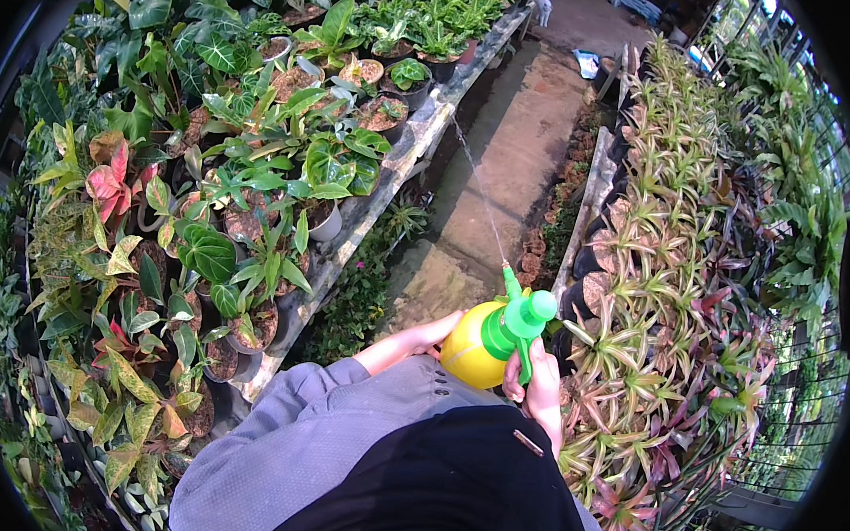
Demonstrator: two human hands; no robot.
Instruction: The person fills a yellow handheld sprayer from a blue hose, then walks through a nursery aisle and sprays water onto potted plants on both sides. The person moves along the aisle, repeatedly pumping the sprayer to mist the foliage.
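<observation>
A yellow pump sprayer (468, 345) with a green head is held close in front of my body. My right hand (543, 380) is wrapped around its green handle (524, 361). Against the left side of the yellow tank rests my left hand (439, 331); its fingers are mostly hidden behind the tank. From the nozzle (507, 268) a thin jet of water (481, 189) shoots forward and to the left, towards the edge of the left plant bench (436, 115).
Many potted foliage plants (254, 220) crowd the left bench. Bromeliads (645, 335) in dark pots fill the right side beside a wire mesh wall (795, 429). Between them runs a concrete path (503, 154). Farther off are a white cat (544, 11) and a bag (585, 63).
</observation>
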